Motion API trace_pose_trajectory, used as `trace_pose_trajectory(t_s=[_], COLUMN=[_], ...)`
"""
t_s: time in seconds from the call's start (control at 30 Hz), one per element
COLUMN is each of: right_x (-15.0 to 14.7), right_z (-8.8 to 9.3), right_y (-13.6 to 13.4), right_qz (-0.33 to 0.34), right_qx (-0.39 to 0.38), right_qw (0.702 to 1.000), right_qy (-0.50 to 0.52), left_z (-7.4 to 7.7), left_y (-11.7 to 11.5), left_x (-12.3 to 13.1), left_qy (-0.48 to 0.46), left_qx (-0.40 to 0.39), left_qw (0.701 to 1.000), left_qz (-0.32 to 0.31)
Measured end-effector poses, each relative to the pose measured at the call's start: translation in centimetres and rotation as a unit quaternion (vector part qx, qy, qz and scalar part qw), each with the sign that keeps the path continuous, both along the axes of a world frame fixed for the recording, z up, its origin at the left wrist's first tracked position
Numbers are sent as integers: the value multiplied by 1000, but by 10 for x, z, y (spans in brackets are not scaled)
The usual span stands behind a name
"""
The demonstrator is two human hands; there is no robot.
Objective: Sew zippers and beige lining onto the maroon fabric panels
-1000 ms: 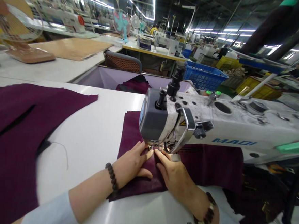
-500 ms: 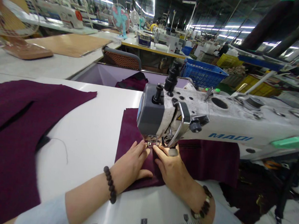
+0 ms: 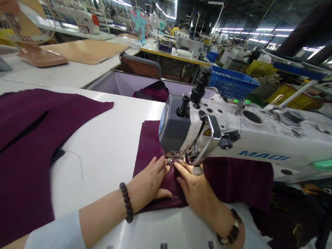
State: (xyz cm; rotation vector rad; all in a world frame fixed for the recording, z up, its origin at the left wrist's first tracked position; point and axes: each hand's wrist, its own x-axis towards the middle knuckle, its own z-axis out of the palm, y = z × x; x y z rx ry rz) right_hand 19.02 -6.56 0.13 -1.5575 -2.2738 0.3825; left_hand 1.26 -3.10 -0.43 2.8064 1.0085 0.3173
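- Maroon cloth (image 3: 237, 182) lay long axis left-right on tabletop (image 3: 96, 150), beneath sewing machine (image 3: 261, 137), which partly hid it.
- Left hand (image 3: 146, 184), right hand (image 3: 202, 197): fingers (image 3: 157, 165) extended, pressed onto cloth, ungripping.
- Larger maroon panel (image 3: 21, 160) lay left.

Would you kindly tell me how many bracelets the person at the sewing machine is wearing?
2: a dark bracelet by the left hand and a dark-and-pale bracelet by the right hand. The light sleeves might hide others.
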Motion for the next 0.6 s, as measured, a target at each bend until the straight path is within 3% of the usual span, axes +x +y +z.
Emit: trace_pose_trajectory(t_s=[0.6], right_x=[1], right_z=[-4], right_y=[3], right_qz=[3], right_qx=[25], right_qw=[1000], right_qy=[-7], left_z=[-4], left_y=[6], left_x=[-3], left_qy=[-14], left_qx=[-2], left_qw=[1000], left_qz=[-22])
